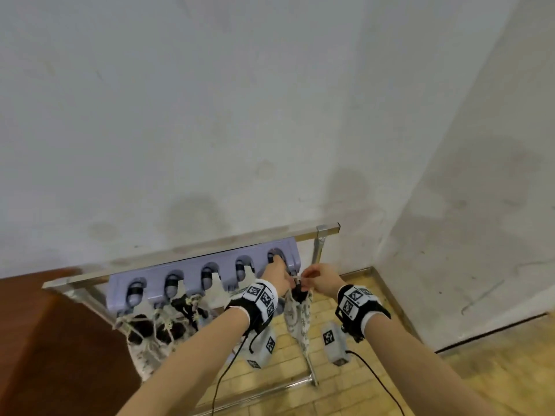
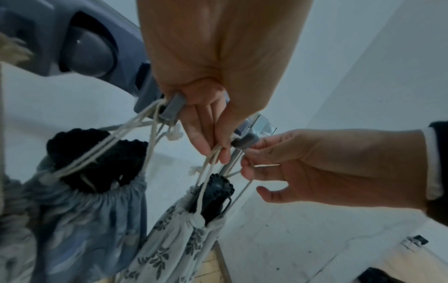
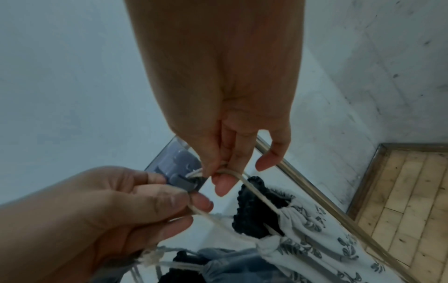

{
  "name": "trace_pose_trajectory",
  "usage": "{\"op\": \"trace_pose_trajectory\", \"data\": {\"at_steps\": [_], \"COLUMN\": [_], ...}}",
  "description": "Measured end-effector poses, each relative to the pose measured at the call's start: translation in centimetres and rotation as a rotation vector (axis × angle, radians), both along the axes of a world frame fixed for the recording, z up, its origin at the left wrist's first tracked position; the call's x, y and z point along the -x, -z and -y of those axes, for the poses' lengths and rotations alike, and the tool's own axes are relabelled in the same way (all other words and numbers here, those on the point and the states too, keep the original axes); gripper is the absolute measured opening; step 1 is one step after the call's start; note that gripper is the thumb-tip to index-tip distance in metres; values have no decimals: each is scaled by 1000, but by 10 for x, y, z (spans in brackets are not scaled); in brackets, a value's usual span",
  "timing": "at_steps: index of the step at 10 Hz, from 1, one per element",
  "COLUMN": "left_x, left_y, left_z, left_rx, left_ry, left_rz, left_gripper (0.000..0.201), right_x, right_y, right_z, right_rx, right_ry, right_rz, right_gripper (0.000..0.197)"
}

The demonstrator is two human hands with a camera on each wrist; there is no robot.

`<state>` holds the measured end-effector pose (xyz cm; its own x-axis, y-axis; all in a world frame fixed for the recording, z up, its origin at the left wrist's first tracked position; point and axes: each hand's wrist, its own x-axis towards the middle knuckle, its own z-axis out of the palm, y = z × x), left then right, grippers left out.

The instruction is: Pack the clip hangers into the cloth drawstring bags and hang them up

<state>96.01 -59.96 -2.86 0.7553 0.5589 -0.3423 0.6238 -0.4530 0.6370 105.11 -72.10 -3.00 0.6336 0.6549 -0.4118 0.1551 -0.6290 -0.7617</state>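
Observation:
A white leaf-print drawstring bag [image 1: 297, 318] [image 2: 174, 239] [image 3: 315, 245] hangs below the right end of the lavender hook rack [image 1: 204, 274], black clip hangers [image 2: 215, 191] [image 3: 257, 206] poking from its mouth. My left hand [image 1: 283, 280] [image 2: 213, 151] [image 3: 196, 203] pinches its cream drawstring [image 2: 206, 172] [image 3: 254, 193] just under a grey hook [image 2: 172, 107] [image 3: 181, 181]. My right hand [image 1: 306, 279] [image 2: 244, 162] [image 3: 223, 172] pinches the same cord's loop beside it. A blue bag [image 2: 92, 220] [image 3: 230, 268] with black hangers hangs from the neighbouring hook.
The lavender rack sits on a metal rail frame [image 1: 315, 256] against a white wall. Net and cloth bags [image 1: 144, 334] hang at its left end. A brown panel [image 1: 45, 340] stands at the left. Wood floor [image 1: 345, 313] lies below, with cables trailing from my wrists.

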Motion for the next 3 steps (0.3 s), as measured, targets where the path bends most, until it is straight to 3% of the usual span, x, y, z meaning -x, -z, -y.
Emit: {"op": "trace_pose_trajectory", "data": {"at_steps": [1,2,3], "left_x": [1,4,6], "left_y": [-1,-3,0], "left_z": [-3,-14,-26], "left_rx": [10,103,241], "left_ry": [37,129,157], "left_rz": [-29,-43,-3], "left_gripper": [41,39,20], "right_x": [5,6,5], "right_y": [-1,-4,-7], "right_z": [1,3,9], "right_rx": [21,38,21], "right_ry": [33,44,169], "right_rz": [-73,-116,-189], "right_gripper": [8,21,26]}}
